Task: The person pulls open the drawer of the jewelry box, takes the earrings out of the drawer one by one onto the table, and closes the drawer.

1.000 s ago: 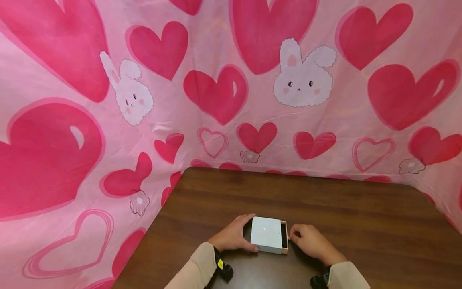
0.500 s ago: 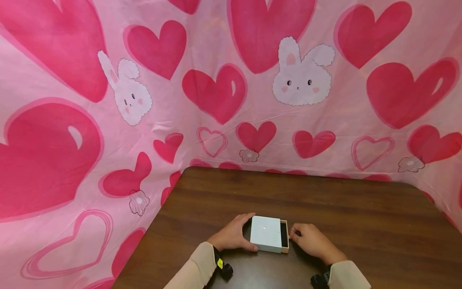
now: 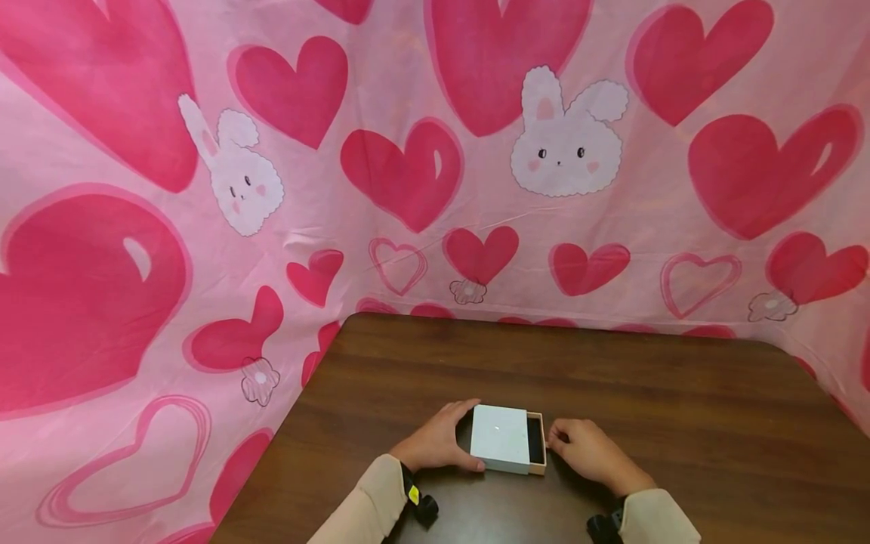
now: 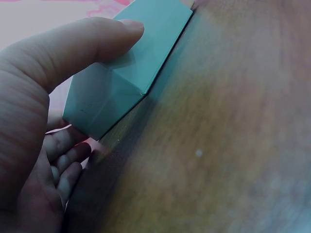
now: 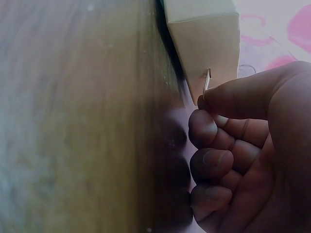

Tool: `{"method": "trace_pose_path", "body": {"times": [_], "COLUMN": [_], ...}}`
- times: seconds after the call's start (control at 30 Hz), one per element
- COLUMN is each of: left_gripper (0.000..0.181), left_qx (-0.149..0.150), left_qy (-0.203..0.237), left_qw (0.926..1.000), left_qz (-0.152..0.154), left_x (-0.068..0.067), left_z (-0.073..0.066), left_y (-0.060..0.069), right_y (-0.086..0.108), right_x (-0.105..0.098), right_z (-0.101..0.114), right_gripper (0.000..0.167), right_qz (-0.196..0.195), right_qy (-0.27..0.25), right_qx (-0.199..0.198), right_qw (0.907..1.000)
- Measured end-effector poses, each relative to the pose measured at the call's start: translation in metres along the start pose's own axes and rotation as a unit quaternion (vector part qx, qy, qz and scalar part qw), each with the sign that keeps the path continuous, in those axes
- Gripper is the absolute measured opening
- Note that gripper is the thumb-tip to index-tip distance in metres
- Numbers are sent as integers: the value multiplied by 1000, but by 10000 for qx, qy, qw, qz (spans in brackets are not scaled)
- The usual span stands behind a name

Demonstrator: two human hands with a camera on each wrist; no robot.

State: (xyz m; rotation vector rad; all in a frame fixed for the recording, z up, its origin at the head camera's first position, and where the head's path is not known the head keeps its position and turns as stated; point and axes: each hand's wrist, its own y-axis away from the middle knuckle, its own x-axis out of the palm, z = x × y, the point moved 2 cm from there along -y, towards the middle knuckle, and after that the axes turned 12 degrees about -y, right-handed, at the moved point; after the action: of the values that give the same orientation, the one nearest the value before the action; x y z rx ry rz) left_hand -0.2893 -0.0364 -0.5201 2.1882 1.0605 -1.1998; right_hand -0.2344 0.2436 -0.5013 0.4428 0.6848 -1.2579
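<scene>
A flat white drawer box [image 3: 499, 436] lies on the table, its tan inner tray [image 3: 537, 468] sticking out to the right with a strip of black interior showing. My left hand [image 3: 438, 440] grips the box's white sleeve at its left end. In the left wrist view the thumb presses the sleeve's near side wall [image 4: 160, 43], which looks pale teal there; the fingers reach round the far side. My right hand [image 3: 587, 451] pinches a small pull tab [image 5: 207, 82] on the tray's end face between thumb and index finger. Its other fingers are curled under.
The dark brown wooden table [image 3: 612, 378] extends behind and beside the box. A pink cloth [image 3: 401, 91] with hearts and rabbit faces hangs behind the table and along its left side. Both wrists carry small black cameras below the beige sleeves [image 3: 367, 499].
The inner tray has slid slightly farther right out of the white sleeve, with more black showing. My right hand has shifted a little right with it. My left hand keeps its grip.
</scene>
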Motion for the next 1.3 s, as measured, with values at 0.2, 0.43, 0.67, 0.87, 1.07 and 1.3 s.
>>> {"method": "trace_pose_path", "body": {"times": [0.2, 0.43, 0.67, 0.87, 1.07, 1.3], "left_gripper": [107, 109, 109, 108, 109, 109], "left_qx": [20, 61, 83, 63, 23, 69], "left_qy": [-9, -47, 13, -36, -29, 31], "left_qw": [10000, 9999, 10000, 10000, 10000, 10000], "left_qz": [-16, -66, -47, -45, -42, -32], "left_x": [0, 0, -1, 0, 0, 0], "left_z": [0, 0, -1, 0, 0, 0], "left_y": [0, -1, -1, -1, -1, 0], "right_y": [-1, -1, -1, 1, 1, 2], "right_x": [0, -1, -3, -4, -3, -4], "right_z": [0, -1, -1, -1, -5, -4], "right_gripper": [16, 16, 15, 15, 16, 15], "right_qz": [-45, -121, -107, -103, -84, -80], "right_qy": [54, 152, 125, 105, 107, 84], "right_qx": [144, 120, 241, 182, 188, 323], "right_qw": [9999, 9997, 9996, 9997, 9997, 9994]}}
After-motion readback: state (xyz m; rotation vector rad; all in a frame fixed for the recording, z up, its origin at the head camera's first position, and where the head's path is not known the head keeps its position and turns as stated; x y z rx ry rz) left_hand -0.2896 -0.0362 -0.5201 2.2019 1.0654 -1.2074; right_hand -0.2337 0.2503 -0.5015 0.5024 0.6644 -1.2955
